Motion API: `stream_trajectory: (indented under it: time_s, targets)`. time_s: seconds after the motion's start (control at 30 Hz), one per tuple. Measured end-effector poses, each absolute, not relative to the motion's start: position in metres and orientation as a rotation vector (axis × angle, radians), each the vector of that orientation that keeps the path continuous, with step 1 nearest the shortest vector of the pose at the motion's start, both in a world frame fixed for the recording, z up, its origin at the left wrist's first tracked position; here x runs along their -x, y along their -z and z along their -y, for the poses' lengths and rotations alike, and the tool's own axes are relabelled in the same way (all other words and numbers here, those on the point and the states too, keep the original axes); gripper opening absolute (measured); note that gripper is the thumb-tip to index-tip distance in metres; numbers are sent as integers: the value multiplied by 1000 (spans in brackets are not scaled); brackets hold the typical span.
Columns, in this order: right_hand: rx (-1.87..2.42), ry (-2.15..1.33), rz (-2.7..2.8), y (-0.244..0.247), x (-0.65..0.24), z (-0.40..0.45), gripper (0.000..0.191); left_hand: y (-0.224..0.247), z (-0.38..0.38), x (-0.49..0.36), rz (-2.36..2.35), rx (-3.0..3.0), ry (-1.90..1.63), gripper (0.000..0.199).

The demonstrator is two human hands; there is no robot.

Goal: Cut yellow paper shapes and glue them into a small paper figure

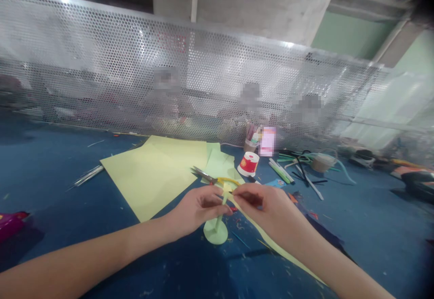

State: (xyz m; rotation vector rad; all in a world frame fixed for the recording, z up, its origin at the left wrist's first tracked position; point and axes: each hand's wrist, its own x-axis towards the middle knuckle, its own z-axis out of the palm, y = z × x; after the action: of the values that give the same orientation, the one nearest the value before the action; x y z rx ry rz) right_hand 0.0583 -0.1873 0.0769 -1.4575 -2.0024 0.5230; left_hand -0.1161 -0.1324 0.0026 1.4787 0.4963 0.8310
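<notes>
My left hand (198,208) is closed around the upper stem of a pale green paper stand (216,233), whose round flat base faces me at a tilt. At the top of the stem sits a small pale yellow paper piece (226,189). The fingertips of my right hand (262,199) are pinched together at its edge. Just beyond my fingers lie scissors (203,174) with yellow handles, partly hidden. Large pale yellow paper sheets (152,177) and light green paper pieces (219,162) spread behind my hands. Another yellow sheet (288,251) runs under my right forearm.
A red and white paper cup (248,164) stands upside down behind my right hand. Farther back are a brush holder (250,144), pens (281,171), pipe cleaners (300,159) and a perforated metal screen (210,82). A magenta object (11,224) lies at far left. Scraps dot the blue table (162,267).
</notes>
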Motion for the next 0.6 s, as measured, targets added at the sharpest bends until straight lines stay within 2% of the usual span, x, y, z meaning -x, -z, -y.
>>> stream_trajectory:
  time_s: [0.33,0.6]
  targets:
    - [1425,-522,1874,-67,-53,185,7,-4,136,116,-505,-1552,-872,11]
    - [1386,-440,1863,-61,-49,182,5,-10,138,117,-565,-1641,-900,15]
